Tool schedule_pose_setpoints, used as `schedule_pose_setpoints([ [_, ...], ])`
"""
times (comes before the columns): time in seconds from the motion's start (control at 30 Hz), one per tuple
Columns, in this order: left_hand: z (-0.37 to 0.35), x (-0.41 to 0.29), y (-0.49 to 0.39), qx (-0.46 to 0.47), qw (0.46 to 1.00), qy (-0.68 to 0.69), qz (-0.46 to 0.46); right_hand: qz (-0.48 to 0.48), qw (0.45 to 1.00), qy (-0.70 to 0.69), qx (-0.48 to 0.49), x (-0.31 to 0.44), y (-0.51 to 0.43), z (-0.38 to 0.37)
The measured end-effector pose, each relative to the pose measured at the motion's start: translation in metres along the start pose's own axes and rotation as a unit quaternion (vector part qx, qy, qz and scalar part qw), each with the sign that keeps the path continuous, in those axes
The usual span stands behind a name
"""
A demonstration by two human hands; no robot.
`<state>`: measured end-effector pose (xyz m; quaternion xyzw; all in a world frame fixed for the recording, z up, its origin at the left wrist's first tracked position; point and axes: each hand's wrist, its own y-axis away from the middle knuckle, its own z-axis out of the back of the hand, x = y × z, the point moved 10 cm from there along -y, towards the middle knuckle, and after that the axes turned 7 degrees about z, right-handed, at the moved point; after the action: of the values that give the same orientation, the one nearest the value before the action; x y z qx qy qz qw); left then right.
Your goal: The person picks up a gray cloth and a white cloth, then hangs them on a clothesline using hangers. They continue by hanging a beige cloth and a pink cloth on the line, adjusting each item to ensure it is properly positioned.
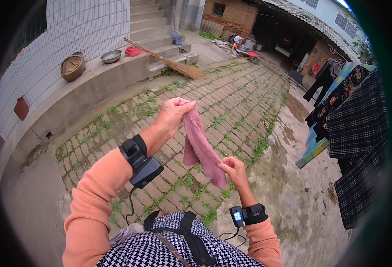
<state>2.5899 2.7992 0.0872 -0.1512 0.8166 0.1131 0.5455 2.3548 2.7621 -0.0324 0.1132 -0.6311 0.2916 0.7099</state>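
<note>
A pink terry cloth hangs between my hands above the brick paving, folded over so that a second flap shows behind the front one. My left hand grips its upper end between thumb and fingers. Lower and to the right, my right hand pinches the cloth's edge near its bottom corner. Both wrists bear black straps with small devices and cables. The fingers of my left hand behind the cloth are partly hidden.
Clothes hang along the right side. A straw broom leans on the concrete steps. On the raised ledge stand a metal basin and a wicker basket. Weeds grow between the paving bricks.
</note>
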Motion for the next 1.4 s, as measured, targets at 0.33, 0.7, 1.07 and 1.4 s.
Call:
schedule_pose_setpoints([
  [0.33, 0.061, 0.019, -0.156, -0.008, 0.998, -0.055, 0.041, 0.001, 0.999, 0.038, 0.006, -0.016, -0.139, 0.009],
  [0.7, 0.07, 0.023, -0.327, -0.003, 0.996, -0.074, 0.056, 0.032, 0.998, -0.025, 0.052, -0.04, -0.352, 0.069],
  [1.07, 0.052, 0.066, -0.51, 0.104, 0.956, -0.237, 0.135, 0.088, 0.972, -0.201, -0.08, -0.067, -0.577, 0.125],
  [1.4, -0.067, 0.1, -0.694, 0.313, 0.93, -0.141, 0.13, -0.028, 0.968, -0.244, -0.045, -0.118, -0.746, 0.121],
])
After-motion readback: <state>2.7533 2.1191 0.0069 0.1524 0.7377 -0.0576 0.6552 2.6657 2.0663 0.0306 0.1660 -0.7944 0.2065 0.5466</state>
